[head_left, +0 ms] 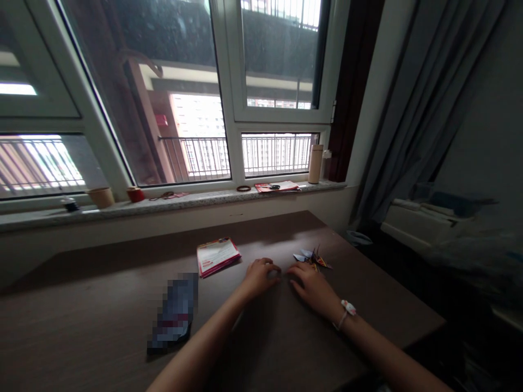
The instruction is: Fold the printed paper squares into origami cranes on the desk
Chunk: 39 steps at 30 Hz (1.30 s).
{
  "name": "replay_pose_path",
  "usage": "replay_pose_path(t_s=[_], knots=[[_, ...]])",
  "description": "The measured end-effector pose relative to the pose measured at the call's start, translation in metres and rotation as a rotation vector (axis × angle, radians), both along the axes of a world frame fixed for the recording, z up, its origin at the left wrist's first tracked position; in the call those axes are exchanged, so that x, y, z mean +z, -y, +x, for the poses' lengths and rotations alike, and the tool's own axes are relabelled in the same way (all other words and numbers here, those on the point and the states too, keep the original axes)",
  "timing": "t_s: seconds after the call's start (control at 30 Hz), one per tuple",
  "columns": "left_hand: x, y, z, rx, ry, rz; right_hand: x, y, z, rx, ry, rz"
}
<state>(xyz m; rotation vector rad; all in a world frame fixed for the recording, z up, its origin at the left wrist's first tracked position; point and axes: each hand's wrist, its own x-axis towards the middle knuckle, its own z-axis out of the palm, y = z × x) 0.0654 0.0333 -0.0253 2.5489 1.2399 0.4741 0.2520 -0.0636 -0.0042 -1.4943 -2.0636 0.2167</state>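
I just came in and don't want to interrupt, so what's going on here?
At a brown table, a person's left hand and right hand are close together, fingers loosely curled, with nothing visibly held. Just beyond the right hand lies a cluster of small colourful pieces. A stack of printed sheets lies beyond the left hand, off to its left; nearer the person is a pixelated dark-blue thing.

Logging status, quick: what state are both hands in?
Left hand: open, loosely curled, nothing visibly held.
Right hand: open, loosely curled, nothing visibly held.
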Motion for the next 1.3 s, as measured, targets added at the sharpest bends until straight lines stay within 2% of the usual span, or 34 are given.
replay_pose_path(t_s=[0.13, 0.47, 0.7, 0.9, 1.1, 1.3], knots=[[0.000, 0.008, -0.021, 0.065, 0.008, 0.018, 0.000, -0.010, -0.019, 0.074, 0.076, 0.000], [-0.004, 0.029, -0.057, 0.169, 0.062, 0.028, -0.008, -0.035, -0.050, 0.106, 0.178, 0.000], [-0.002, 0.035, -0.062, 0.178, 0.030, 0.036, -0.015, -0.035, -0.052, 0.128, 0.154, 0.035], [0.002, 0.034, -0.065, 0.194, 0.040, 0.085, -0.010, -0.043, -0.053, 0.125, 0.097, 0.008], [0.014, 0.032, -0.077, 0.347, 0.045, 0.165, -0.003, -0.063, -0.072, 0.162, 0.081, 0.042], [0.026, 0.028, -0.095, 0.496, -0.084, 0.229, 0.000, -0.081, -0.099, 0.222, 0.092, 0.109]])
